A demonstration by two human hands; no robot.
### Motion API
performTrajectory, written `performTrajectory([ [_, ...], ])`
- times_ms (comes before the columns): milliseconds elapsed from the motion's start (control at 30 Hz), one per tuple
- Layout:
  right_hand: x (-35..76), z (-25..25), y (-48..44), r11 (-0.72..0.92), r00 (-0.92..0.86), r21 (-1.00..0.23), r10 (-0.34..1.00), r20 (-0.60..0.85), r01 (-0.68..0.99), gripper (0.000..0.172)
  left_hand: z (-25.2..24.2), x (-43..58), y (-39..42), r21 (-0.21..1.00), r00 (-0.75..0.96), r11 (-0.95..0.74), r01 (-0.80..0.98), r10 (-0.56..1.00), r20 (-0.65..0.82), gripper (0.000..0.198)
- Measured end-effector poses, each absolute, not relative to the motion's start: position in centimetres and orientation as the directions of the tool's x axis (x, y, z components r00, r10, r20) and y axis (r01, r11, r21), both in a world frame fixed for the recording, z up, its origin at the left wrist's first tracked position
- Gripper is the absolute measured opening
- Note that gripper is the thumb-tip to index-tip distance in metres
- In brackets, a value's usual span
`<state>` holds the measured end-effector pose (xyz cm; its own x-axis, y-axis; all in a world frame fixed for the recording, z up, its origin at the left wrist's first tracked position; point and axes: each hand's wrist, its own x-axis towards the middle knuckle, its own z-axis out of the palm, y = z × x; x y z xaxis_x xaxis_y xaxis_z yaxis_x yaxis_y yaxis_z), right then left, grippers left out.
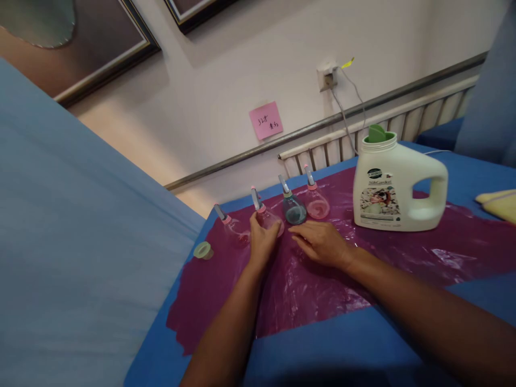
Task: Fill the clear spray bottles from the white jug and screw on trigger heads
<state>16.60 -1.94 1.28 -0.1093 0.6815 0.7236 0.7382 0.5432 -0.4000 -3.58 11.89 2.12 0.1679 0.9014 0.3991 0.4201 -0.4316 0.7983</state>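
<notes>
My left hand [264,239] is wrapped round a clear bottle with a pink collar [269,217], which stands on the purple plastic sheet [290,290]. My right hand [320,242] rests low over the sheet, fingers apart and pointing left, with nothing seen in it. Just behind its fingertips is a bottle of dark teal liquid [295,212]. Beside that one stands a bottle with pink liquid [318,207]. Another clear bottle with a pink collar [237,229] is left of my left hand. All of these bottles have pale, upright tops leaning left.
A large cream jug [379,188] with a green piece in its mouth stands at the right. A small pale green cup [203,250] sits at the left. Yellow cloth [500,204] lies far right. Blue curtain [80,226] hangs left; a radiator [330,153] is behind.
</notes>
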Motion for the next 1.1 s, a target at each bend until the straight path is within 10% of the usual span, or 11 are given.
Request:
performTrajectory([
  [433,14.6,3.2,-3.7,0.536,0.256,-0.648,0.629,0.734,0.541,0.037,4.9,-4.0,-1.0,0.817,0.388,-0.39,0.425,0.894,0.225,0.073],
  [1100,14.4,3.7,-5.5,0.458,0.263,-0.684,0.686,0.678,0.568,0.018,3.8,-3.6,-2.3,0.84,0.459,-0.382,0.386,0.869,0.185,0.071],
])
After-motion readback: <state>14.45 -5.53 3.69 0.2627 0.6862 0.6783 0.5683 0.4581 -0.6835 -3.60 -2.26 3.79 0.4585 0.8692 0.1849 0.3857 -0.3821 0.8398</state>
